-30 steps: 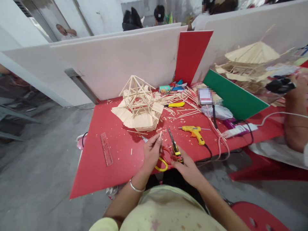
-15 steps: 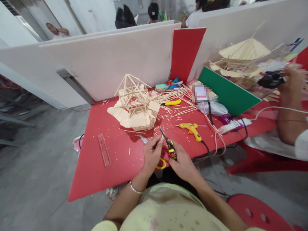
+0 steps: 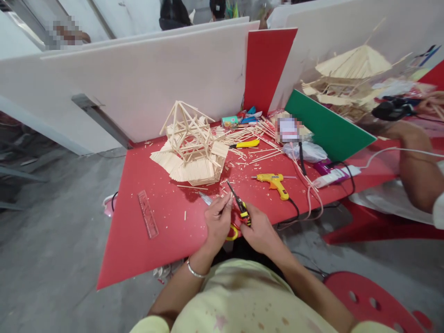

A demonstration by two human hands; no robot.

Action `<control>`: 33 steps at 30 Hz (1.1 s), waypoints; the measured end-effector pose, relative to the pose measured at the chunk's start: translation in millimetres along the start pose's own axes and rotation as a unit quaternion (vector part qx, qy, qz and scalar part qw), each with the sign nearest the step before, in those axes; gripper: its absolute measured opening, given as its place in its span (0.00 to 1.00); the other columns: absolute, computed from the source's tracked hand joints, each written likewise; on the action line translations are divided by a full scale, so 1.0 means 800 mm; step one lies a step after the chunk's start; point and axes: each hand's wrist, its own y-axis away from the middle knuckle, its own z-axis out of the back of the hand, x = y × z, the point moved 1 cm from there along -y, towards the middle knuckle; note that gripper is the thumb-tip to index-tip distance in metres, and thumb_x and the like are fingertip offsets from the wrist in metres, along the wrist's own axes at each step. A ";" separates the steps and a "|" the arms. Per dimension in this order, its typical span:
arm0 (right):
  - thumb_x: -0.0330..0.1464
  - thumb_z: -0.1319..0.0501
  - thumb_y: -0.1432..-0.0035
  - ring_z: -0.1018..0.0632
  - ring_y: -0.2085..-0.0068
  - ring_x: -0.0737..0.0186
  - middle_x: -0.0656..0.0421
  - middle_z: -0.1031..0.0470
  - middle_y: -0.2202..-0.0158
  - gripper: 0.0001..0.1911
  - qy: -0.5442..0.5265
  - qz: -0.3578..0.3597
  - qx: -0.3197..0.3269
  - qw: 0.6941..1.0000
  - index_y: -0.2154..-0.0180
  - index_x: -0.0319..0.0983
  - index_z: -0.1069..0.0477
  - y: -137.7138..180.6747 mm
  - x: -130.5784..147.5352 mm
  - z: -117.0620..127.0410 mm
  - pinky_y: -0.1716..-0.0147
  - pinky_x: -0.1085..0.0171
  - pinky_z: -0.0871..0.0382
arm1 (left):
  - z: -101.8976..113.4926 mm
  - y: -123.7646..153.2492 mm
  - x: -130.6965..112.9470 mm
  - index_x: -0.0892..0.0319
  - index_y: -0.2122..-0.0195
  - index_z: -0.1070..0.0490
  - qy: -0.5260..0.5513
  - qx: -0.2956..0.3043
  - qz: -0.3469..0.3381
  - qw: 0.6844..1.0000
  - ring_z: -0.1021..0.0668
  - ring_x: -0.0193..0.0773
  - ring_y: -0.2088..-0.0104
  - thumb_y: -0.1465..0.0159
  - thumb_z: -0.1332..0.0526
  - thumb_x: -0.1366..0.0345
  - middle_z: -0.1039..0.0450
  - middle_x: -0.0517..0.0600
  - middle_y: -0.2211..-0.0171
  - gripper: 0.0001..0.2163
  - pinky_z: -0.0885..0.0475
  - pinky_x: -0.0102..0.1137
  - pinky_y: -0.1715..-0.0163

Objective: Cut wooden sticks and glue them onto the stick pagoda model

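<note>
My right hand point(image 3: 260, 229) is closed round the black-and-yellow handles of a pair of long-nose pliers point(image 3: 239, 201), whose dark jaws point away from me. Close beside it, my left hand point(image 3: 218, 217) pinches a short pale wooden stick point(image 3: 231, 197) near the jaws. Under my hands lie scissors, with a yellow handle loop point(image 3: 232, 232) showing and their middle hidden. Beyond them stands a wooden stick model point(image 3: 194, 152), an open frame over slatted, roof-like panels.
On the red table point(image 3: 128, 249) lie a clear ruler point(image 3: 148, 215), a yellow glue gun point(image 3: 274, 182), a yellow utility knife point(image 3: 247, 144) and loose sticks point(image 3: 267, 155). A power strip point(image 3: 336, 175) with cables is at right. Another person's arm point(image 3: 416, 157) is beyond the green board point(image 3: 326, 129).
The view has tilted slightly, so the table things sit a little higher and further left. My hands keep their hold on the stick and pliers. The other person's arm has shifted.
</note>
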 end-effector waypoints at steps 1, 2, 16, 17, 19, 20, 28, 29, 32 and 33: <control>0.26 0.43 0.48 0.23 0.54 0.53 0.52 0.22 0.55 0.22 0.005 0.001 -0.001 1.000 0.49 0.39 0.32 0.000 -0.001 -0.001 0.53 0.59 0.31 | -0.001 0.001 0.002 0.52 0.57 0.17 0.000 -0.004 0.008 1.000 0.21 0.40 0.63 0.38 0.34 0.60 0.20 0.51 0.67 0.10 0.24 0.34 0.60; 0.26 0.43 0.48 0.23 0.55 0.53 0.52 0.22 0.56 0.22 0.010 0.000 -0.003 1.000 0.50 0.39 0.31 0.001 -0.001 -0.003 0.53 0.59 0.31 | -0.002 0.003 0.003 0.53 0.57 0.17 0.001 -0.006 0.019 1.000 0.21 0.40 0.63 0.39 0.34 0.59 0.20 0.50 0.67 0.11 0.24 0.34 0.60; 0.29 0.44 0.49 0.23 0.57 0.57 0.57 0.22 0.57 0.23 -0.151 -0.077 -0.007 0.986 0.49 0.39 0.32 0.002 -0.019 0.003 0.51 0.56 0.29 | -0.001 -0.007 -0.007 0.59 0.54 0.24 0.153 0.045 0.187 0.969 0.25 0.30 0.80 0.40 0.33 0.52 0.24 0.47 0.74 0.18 0.30 0.25 0.80; 0.29 0.44 0.49 0.23 0.54 0.55 0.56 0.22 0.54 0.25 -0.145 -0.071 -0.006 0.987 0.47 0.39 0.32 0.004 -0.016 0.005 0.49 0.55 0.30 | -0.001 -0.008 -0.010 0.59 0.56 0.25 0.160 0.049 0.190 0.967 0.24 0.31 0.79 0.40 0.33 0.52 0.23 0.47 0.73 0.18 0.29 0.25 0.79; 0.29 0.43 0.48 0.25 0.49 0.53 0.53 0.24 0.49 0.27 -0.108 -0.048 -0.003 0.993 0.44 0.40 0.33 0.008 -0.010 0.007 0.44 0.52 0.33 | 0.001 -0.012 -0.016 0.60 0.59 0.26 0.177 0.054 0.192 0.964 0.22 0.33 0.77 0.40 0.33 0.52 0.23 0.48 0.72 0.16 0.26 0.28 0.75; 0.29 0.43 0.47 0.26 0.47 0.53 0.52 0.25 0.47 0.28 -0.086 -0.038 -0.002 0.996 0.43 0.40 0.34 0.010 -0.008 0.008 0.43 0.52 0.34 | 0.001 -0.014 -0.019 0.60 0.61 0.27 0.186 0.053 0.192 0.962 0.21 0.34 0.75 0.41 0.32 0.53 0.22 0.49 0.72 0.16 0.25 0.29 0.72; 0.30 0.43 0.44 0.27 0.44 0.54 0.53 0.27 0.44 0.28 -0.061 -0.038 -0.003 0.997 0.41 0.41 0.36 0.014 -0.020 0.028 0.40 0.52 0.38 | 0.020 -0.029 -0.021 0.59 0.63 0.27 0.145 0.025 0.162 0.976 0.25 0.29 0.75 0.42 0.31 0.53 0.26 0.46 0.73 0.15 0.32 0.23 0.76; 0.31 0.42 0.44 0.26 0.47 0.55 0.54 0.25 0.47 0.25 -0.071 -0.047 -0.002 0.996 0.43 0.40 0.34 0.012 -0.018 0.031 0.42 0.53 0.35 | 0.022 -0.031 -0.019 0.58 0.63 0.28 0.159 0.030 0.171 0.972 0.28 0.28 0.78 0.42 0.32 0.53 0.27 0.44 0.75 0.15 0.34 0.23 0.79; 0.41 0.38 0.43 0.24 0.61 0.59 0.57 0.23 0.62 0.17 -0.112 -0.087 -0.015 0.990 0.55 0.38 0.28 0.007 -0.004 0.030 0.56 0.59 0.29 | 0.019 -0.036 -0.017 0.58 0.62 0.30 0.221 0.061 0.208 0.951 0.33 0.25 0.82 0.41 0.32 0.52 0.28 0.43 0.75 0.16 0.41 0.22 0.84; 0.44 0.37 0.44 0.25 0.65 0.60 0.58 0.23 0.66 0.17 -0.136 -0.099 -0.024 0.985 0.59 0.38 0.28 0.005 0.001 0.027 0.60 0.61 0.28 | 0.017 -0.038 -0.017 0.58 0.62 0.30 0.238 0.067 0.215 0.945 0.33 0.24 0.83 0.42 0.31 0.52 0.28 0.44 0.74 0.16 0.42 0.21 0.85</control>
